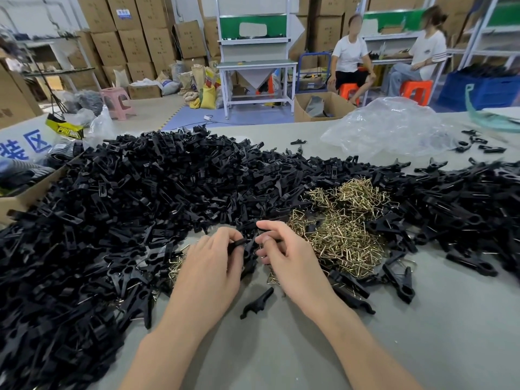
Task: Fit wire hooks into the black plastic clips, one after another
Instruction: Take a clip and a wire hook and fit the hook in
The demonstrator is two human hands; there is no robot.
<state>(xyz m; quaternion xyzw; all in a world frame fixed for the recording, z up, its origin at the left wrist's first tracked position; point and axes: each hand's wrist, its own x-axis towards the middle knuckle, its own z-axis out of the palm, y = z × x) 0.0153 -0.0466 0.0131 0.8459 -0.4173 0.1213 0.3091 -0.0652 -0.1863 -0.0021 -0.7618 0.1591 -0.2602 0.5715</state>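
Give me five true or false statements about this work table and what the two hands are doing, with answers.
1. The left hand pinches a black plastic clip. True.
2. The heap of brass-coloured wire hooks lies left of both hands. False: it lies right of them.
3. A crumpled clear plastic bag lies on the grey table. True.
4. The right hand lies flat and open. False: its fingers curl, seemingly pinching a wire hook.
5. The loose black clips sit sorted in trays. False: they form a sprawling heap on the table.
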